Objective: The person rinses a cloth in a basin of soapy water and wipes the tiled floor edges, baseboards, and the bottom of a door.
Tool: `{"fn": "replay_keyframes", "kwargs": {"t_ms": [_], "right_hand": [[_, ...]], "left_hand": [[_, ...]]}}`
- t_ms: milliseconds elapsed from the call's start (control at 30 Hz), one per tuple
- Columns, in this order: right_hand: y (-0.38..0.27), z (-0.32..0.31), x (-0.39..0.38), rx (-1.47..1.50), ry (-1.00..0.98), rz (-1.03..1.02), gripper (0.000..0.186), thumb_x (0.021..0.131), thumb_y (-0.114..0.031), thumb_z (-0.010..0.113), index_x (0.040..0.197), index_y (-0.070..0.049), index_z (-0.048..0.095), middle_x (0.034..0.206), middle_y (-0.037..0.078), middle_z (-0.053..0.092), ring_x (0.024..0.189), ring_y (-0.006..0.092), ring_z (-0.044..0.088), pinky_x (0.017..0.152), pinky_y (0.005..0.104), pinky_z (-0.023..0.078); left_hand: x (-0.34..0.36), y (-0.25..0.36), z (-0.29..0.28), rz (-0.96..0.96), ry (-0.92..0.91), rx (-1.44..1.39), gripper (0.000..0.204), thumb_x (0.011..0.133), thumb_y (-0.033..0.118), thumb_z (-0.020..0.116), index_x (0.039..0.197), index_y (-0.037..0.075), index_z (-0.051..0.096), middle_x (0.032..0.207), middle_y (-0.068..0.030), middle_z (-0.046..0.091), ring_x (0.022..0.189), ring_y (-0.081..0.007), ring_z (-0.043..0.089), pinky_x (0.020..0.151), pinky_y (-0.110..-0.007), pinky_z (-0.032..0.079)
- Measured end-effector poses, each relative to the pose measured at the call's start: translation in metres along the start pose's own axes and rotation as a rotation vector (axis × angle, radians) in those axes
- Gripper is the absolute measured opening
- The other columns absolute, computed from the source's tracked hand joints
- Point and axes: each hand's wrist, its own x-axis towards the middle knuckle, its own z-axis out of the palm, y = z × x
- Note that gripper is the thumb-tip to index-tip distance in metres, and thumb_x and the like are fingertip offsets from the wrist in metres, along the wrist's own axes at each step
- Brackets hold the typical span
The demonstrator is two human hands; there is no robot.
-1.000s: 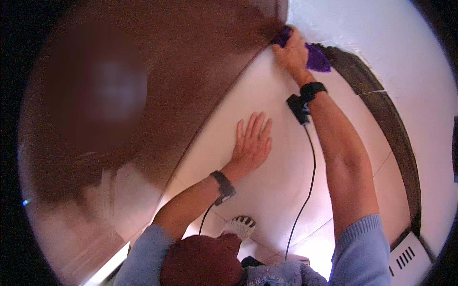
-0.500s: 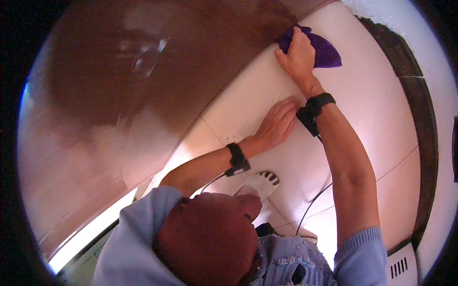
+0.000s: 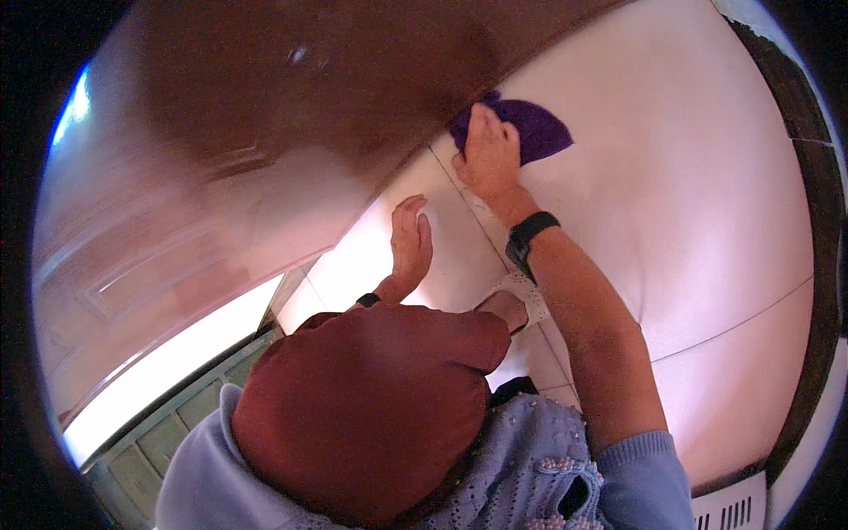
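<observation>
My right hand (image 3: 492, 159) presses a purple cloth (image 3: 541, 132) against the lower edge of a glossy brown door (image 3: 336, 115), where it meets the pale tiled floor (image 3: 689, 221). Its fingers lie close together over the cloth, and part of the cloth fans out to the right. My left hand (image 3: 409, 247) is empty, over the floor beside the door's edge, its fingers curved and the thumb apart. A black strap (image 3: 530, 237) circles my right wrist; on the left wrist only a bit of strap shows, the forearm being hidden behind my brown-trousered knee.
A light slipper (image 3: 523, 296) on my foot stands on the tiles below my right hand. Dark skirting (image 3: 799, 230) runs along the right wall, with a white slotted panel (image 3: 733, 511) at lower right. Greenish tiles (image 3: 163, 442) lie past a bright strip at lower left.
My right hand and the cloth appear further left and lower along the door's edge. My left hand has moved left, away from the right forearm. The whole view has shifted too.
</observation>
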Motion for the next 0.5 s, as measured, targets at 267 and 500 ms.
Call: {"fn": "replay_keyframes", "kwargs": {"t_ms": [267,500], "right_hand": [[0.064,-0.036,0.023,0.119,-0.155,-0.35,0.061,0.067,-0.017,0.067,0.123,-0.005,0.044,0.122,0.008,0.049,0.12,0.023,0.04,0.094,0.0387,0.031],[0.059,-0.037,-0.015,0.17,-0.453,-0.435,0.037,0.068,-0.012,0.063,0.104,-0.011,0.059,0.109,0.006,0.058,0.11,0.026,0.049,0.084,0.0388,0.04]], "left_hand": [[0.075,0.039,0.063,-0.104,0.221,-0.004,0.024,0.09,0.003,0.04,0.112,-0.003,0.045,0.112,-0.0193,0.049,0.106,-0.033,0.047,0.092,-0.038,0.037],[0.072,0.026,0.077,-0.117,0.273,-0.085,0.026,0.092,0.008,0.037,0.114,-0.002,0.045,0.115,-0.0188,0.047,0.11,-0.0328,0.044,0.096,-0.039,0.034]]}}
